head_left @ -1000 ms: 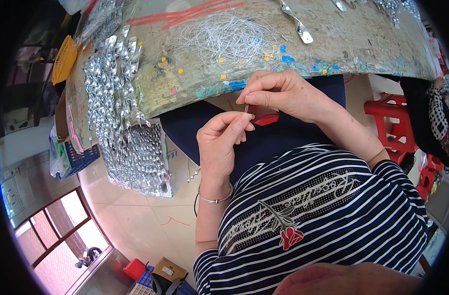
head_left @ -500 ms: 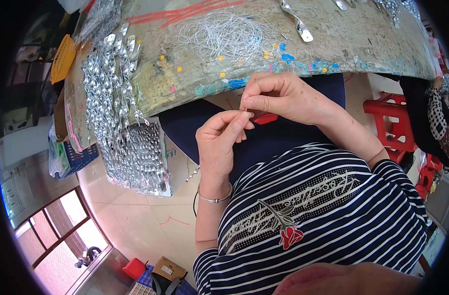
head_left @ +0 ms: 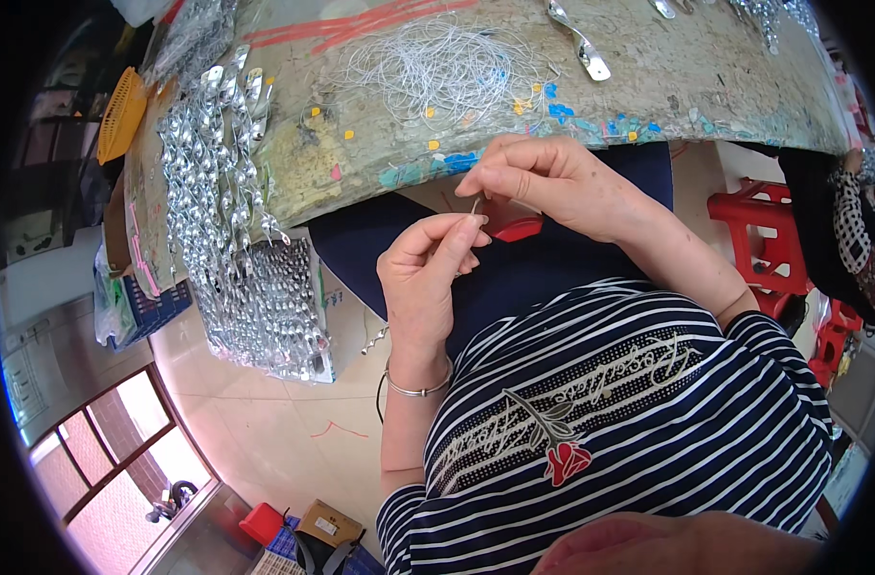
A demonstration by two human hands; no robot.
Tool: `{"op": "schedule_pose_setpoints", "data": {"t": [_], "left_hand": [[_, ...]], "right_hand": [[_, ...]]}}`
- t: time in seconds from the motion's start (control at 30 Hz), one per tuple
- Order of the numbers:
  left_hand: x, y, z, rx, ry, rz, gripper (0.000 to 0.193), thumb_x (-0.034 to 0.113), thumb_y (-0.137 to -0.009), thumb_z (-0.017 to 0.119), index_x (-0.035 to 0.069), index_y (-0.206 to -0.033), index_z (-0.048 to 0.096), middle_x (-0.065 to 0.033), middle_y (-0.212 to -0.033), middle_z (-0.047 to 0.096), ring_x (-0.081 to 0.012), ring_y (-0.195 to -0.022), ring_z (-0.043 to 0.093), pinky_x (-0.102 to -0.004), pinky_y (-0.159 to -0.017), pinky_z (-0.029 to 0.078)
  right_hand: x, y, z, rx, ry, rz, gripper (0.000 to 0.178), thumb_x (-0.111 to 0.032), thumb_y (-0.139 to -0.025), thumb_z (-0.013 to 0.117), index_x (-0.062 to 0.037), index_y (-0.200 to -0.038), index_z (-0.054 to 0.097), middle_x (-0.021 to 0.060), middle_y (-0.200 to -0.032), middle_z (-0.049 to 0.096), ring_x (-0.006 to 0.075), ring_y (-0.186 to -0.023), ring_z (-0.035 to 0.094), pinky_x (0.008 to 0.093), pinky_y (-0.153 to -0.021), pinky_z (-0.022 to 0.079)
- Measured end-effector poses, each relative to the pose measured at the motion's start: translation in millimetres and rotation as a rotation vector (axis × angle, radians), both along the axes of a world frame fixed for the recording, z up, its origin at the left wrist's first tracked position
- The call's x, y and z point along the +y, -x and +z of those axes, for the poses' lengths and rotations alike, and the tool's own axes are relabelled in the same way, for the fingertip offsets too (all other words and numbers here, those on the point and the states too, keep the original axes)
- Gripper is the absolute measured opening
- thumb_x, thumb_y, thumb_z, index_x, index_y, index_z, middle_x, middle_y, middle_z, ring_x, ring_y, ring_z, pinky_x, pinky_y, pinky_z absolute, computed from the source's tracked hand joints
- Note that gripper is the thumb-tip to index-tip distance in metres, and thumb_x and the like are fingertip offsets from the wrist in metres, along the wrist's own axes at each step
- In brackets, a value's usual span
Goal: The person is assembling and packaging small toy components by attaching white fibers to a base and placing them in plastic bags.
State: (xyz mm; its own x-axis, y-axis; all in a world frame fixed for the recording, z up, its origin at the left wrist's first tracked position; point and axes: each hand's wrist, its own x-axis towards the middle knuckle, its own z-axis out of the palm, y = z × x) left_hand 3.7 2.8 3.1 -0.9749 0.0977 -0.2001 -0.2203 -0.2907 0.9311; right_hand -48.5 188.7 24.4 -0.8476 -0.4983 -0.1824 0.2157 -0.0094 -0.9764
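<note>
Worn grey-brown table (head_left: 638, 91) curves ahead of you. Twisted shiny silver strands (head_left: 212, 153) drape over its left side; loose tangle of fine whitish thread (head_left: 447, 72) lies on top. Your right hand (head_left: 552, 182): thumb and forefinger nearly together; cannot tell if they grip anything. Your left hand (head_left: 423, 273): thumb and forefinger pinch short thin pale sliver (head_left: 476, 205), material unclear, upper end by right fingertips. Step looks like two-handed fingertip work; next move calls for steady left pinch, small precise right-finger motion.
</note>
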Motion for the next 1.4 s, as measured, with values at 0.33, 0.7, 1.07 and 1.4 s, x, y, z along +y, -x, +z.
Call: {"op": "schedule_pose_setpoints", "data": {"t": [0.33,0.7,1.07,1.4], "left_hand": [[2.6,0.0,0.5,0.011,0.076,0.002,0.012,0.009,-0.086,0.067,0.0,-0.094,0.069,-0.004,-0.078,0.067,-0.0038,-0.063,0.054,-0.0169,-0.058,0.042],[-12.4,-1.2,-1.0,0.004,0.26,0.019,0.013,0.003,-0.083,0.068,-0.002,-0.095,0.069,-0.0056,-0.081,0.068,-0.0073,-0.072,0.06,-0.018,-0.066,0.048],[0.7,-1.2,-5.6,0.046,0.172,0.089,0.012,0.002,-0.084,0.066,-0.002,-0.095,0.067,-0.0079,-0.082,0.067,-0.0108,-0.072,0.061,-0.0218,-0.069,0.049],[0.9,-0.3,-2.7,0.006,0.039,0.069,0.015,0.007,-0.087,0.064,-0.003,-0.097,0.067,-0.0049,-0.079,0.063,-0.0092,-0.069,0.053,-0.0208,-0.063,0.042]], "right_hand": [[0.9,-0.7,-4.7,0.273,-0.165,0.029,0.013,-0.011,-0.087,0.064,-0.0034,-0.096,0.068,0.0013,-0.083,0.059,0.0109,-0.082,0.056,0.0251,-0.076,0.045],[14.7,9.3,6.5,0.882,-0.624,0.028,0.017,-0.017,-0.093,0.056,-0.0018,-0.087,0.056,0.0046,-0.081,0.058,0.0156,-0.078,0.057,0.0275,-0.073,0.045],[8.8,-1.1,3.2,0.005,0.192,0.024,0.019,-0.018,-0.099,0.048,-0.0032,-0.09,0.056,0.004,-0.096,0.063,0.008,-0.08,0.057,0.0234,-0.074,0.047],[-8.5,-12.5,-3.1,0.967,-0.346,0.043,0.014,-0.004,-0.078,0.067,-0.0064,-0.091,0.061,0.0062,-0.104,0.061,0.0253,-0.093,0.057,0.0353,-0.082,0.044]]}}
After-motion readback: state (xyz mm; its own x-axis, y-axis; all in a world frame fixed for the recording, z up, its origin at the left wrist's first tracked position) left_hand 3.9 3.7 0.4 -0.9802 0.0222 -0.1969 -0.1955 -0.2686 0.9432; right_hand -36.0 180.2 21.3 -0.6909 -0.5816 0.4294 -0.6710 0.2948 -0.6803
